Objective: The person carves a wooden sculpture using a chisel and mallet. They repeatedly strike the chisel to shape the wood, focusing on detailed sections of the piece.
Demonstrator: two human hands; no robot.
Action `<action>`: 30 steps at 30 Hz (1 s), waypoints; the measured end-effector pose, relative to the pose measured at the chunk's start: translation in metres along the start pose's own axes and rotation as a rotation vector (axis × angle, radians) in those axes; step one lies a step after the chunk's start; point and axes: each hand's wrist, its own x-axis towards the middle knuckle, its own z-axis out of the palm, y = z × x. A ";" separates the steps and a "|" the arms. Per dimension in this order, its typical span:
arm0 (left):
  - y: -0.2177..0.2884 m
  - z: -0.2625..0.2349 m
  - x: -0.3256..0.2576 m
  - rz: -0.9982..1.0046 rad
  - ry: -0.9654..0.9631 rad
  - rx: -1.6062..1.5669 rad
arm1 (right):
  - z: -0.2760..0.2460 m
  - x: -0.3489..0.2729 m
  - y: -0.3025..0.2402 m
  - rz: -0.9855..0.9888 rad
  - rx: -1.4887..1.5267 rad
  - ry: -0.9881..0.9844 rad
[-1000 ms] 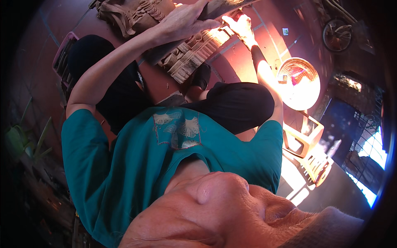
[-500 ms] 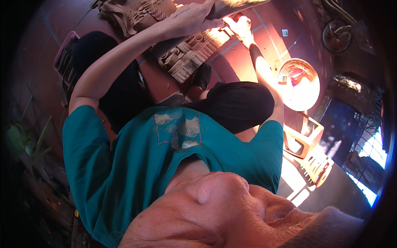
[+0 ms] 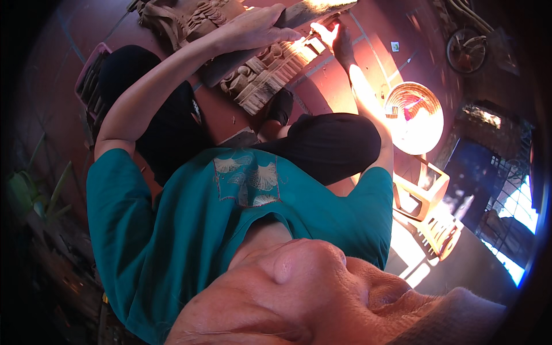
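Observation:
A long, thick wooden bar [image 3: 316,11] slants across the top of the view, and my left hand [image 3: 256,27] is closed around it. Its darker lower end [image 3: 221,69] shows below my wrist. Just right of it, in strong sunlight, the fingers of my right hand [image 3: 333,39] pinch a slim tool with a reddish end [image 3: 330,25]; glare and fingers hide most of it. Beneath both hands lies a carved wooden piece [image 3: 259,80] with rows of relief. Another carved wooden part [image 3: 178,23] with scrolls and overlapping shapes lies at upper left.
I sit cross-legged on red floor tiles [image 3: 328,86]. A pink basket [image 3: 95,75] of dark sticks is beside my left knee. To my right are a woven conical hat [image 3: 417,115], a wooden stool [image 3: 428,190] and a wheel [image 3: 467,50]. Plants [image 3: 37,195] grow at far left.
My left hand has shifted slightly down and left, taking the wooden bar with it. My right hand has stayed nearly in place, with its wrist turned a little and more shaded.

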 end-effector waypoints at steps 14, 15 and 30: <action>-0.004 0.006 -0.007 0.180 0.167 0.048 | 0.006 -0.003 -0.028 0.077 0.148 -0.070; -0.007 0.008 -0.006 0.240 0.221 0.097 | 0.006 -0.003 -0.027 0.047 0.086 -0.097; -0.037 0.024 -0.003 0.322 0.170 0.303 | 0.012 -0.007 -0.013 -0.341 0.071 -0.050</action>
